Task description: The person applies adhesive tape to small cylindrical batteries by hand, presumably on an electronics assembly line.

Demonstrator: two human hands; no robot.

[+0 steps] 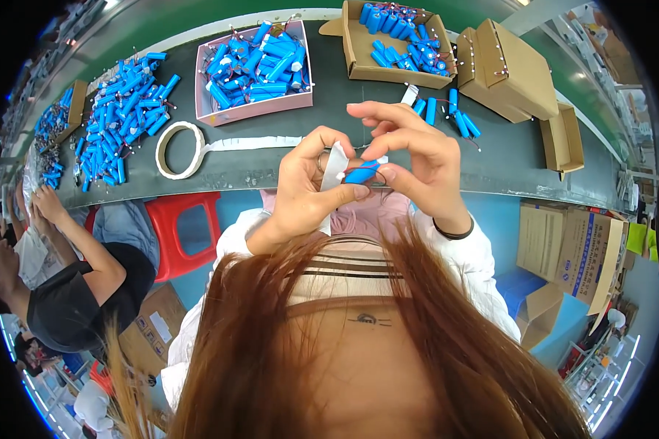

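Near the front edge of the table, a blue cylindrical battery (360,173) with thin dark wires is held between both hands. My left hand (305,175) is closed on its left end, thumb along the near side. A short piece of white tape (334,167) stands up at that hand's fingers. My right hand (425,157) pinches at the battery's other end with thumb and index finger, by the wires and a small white piece; its other fingers are raised. Exactly what the right fingertips grip is partly hidden.
A white tape roll (181,151) lies left of my hands, its strip (252,143) stretched toward them. Behind stand a pink box (256,108) and a cardboard box (388,74) of batteries. Loose batteries (124,110) pile at left. A co-worker's hand (49,205) works at far left.
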